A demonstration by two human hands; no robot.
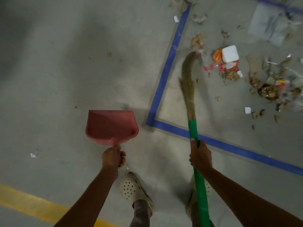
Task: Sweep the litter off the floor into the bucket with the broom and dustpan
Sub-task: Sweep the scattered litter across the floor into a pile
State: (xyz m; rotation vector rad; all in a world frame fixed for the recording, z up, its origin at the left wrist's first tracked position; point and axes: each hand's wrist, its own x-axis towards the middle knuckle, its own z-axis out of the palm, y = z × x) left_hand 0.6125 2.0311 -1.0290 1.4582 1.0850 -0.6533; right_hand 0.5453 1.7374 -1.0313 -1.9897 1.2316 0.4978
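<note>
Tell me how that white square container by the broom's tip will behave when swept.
The white square plastic container looks hollow, so probably light and easy to slide on the smooth concrete floor. Its low, flat-sided shape should skid, not roll. The green-handled grass broom's soft bristles may flex around it.

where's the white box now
The white box lies upper right in the head view, inside the blue tape outline, beside an orange wrapper, right of the broom bristles.
</note>
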